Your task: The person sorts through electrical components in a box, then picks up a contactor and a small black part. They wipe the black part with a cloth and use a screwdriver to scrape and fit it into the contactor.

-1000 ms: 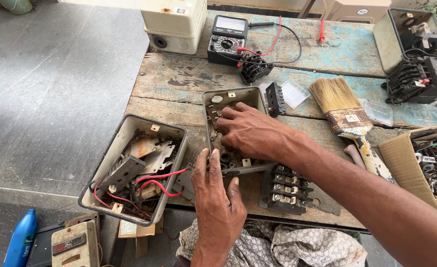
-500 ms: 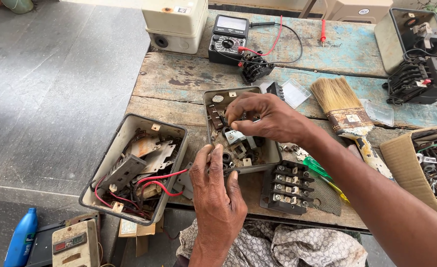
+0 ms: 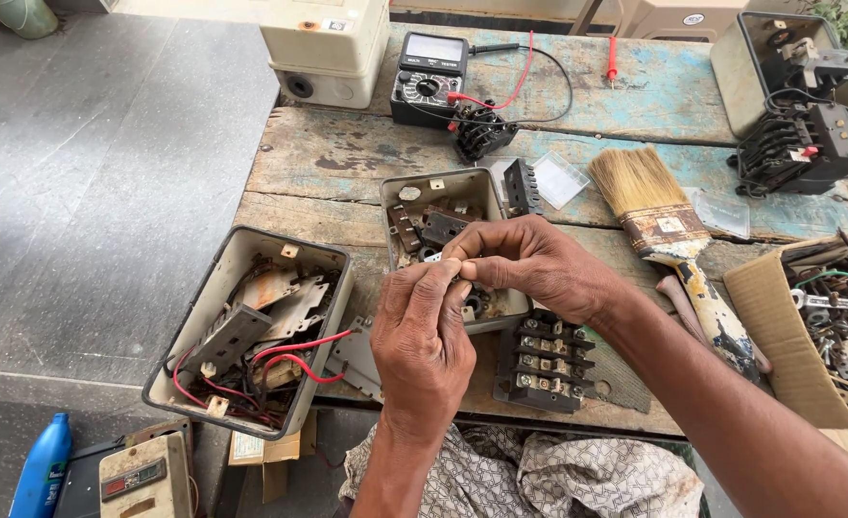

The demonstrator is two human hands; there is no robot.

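- Weathered wooden plank table (image 3: 347, 158): carries all parts listed.
- Open grey metal switch box (image 3: 443, 206): the landmark, at the middle of the table.
- Second grey box with red wires (image 3: 251, 331): left of the landmark.
- Black terminal block (image 3: 544, 360): just below-right of the landmark.
- Right hand (image 3: 539, 269) and left hand (image 3: 424, 331): over the landmark's near end, fingertips pinched together on a small part; too small to identify.
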